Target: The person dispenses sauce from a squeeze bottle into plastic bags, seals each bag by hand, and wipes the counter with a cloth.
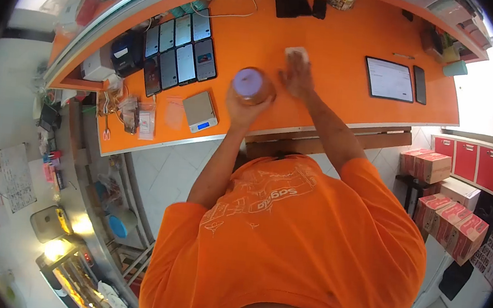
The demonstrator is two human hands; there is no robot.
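The left hand (243,113) has its fingers curled around a jar (249,84) with a purple lid. The right hand (296,78) is open and flat, its fingertips on a white cloth (296,52) on the orange table (340,38).

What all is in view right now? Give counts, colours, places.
Table: one, orange, centre
Container: one, lavender-topped, in left grip
Cloth: one, whitish, under right grip
Phones: eight, dark-edged, table's left
Scale: one, grey, table's left
Tablet: one, white-screened, table's right
Slab: one, black, beside tablet
Flat panel: one, black, far side
Boxes: several, red-brown, right
Cabinet: one, red-doored, far right
Small clutter: uncounted, mixed, table's left
Shirt: one, orange, worn
Left grip: one, around container
Right grip: one, on cloth
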